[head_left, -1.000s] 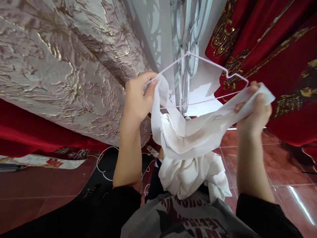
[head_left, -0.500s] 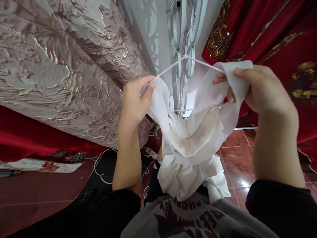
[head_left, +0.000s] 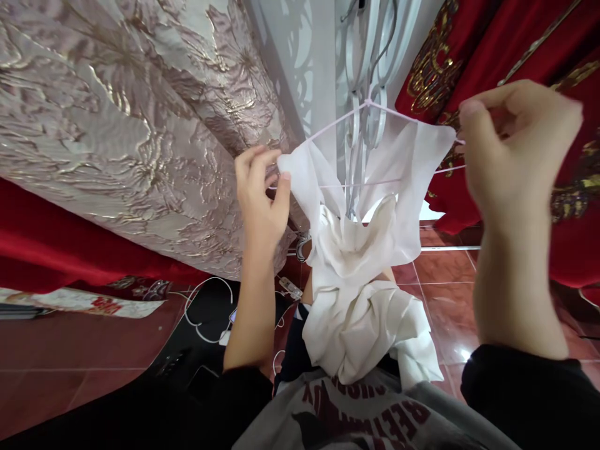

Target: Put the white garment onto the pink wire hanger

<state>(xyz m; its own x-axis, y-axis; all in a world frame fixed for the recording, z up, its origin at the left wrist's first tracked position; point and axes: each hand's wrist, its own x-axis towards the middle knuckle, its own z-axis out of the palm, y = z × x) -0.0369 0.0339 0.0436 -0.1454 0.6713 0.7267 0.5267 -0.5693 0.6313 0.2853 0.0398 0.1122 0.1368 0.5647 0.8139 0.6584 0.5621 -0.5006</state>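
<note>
A white garment (head_left: 356, 331) with sheer shoulders hangs on a thin pale pink hanger (head_left: 340, 117) in front of me, its lower part bunched over my lap. My left hand (head_left: 262, 194) pinches the garment's left shoulder edge by the hanger's end. Just beyond the right shoulder is my right hand (head_left: 515, 144), raised, with thumb and forefinger drawn together. A small gap shows between its thumb and the sheer cloth. The hanger's right tip passes behind this hand, so whether the curled fingers hold anything is hidden.
A white metal rack (head_left: 363, 119) with curled bars stands ahead. Shiny pinkish patterned cloth (head_left: 140, 125) hangs at left, and red gold-trimmed cloth (head_left: 469, 37) at right. White cables (head_left: 199, 337) lie over a black surface. Red tiles (head_left: 450, 300) cover the floor.
My right hand has come off the sheer right shoulder and moved up and outward. That shoulder now lies along the hanger. My left hand still grips the left shoulder, with its fingers shifted.
</note>
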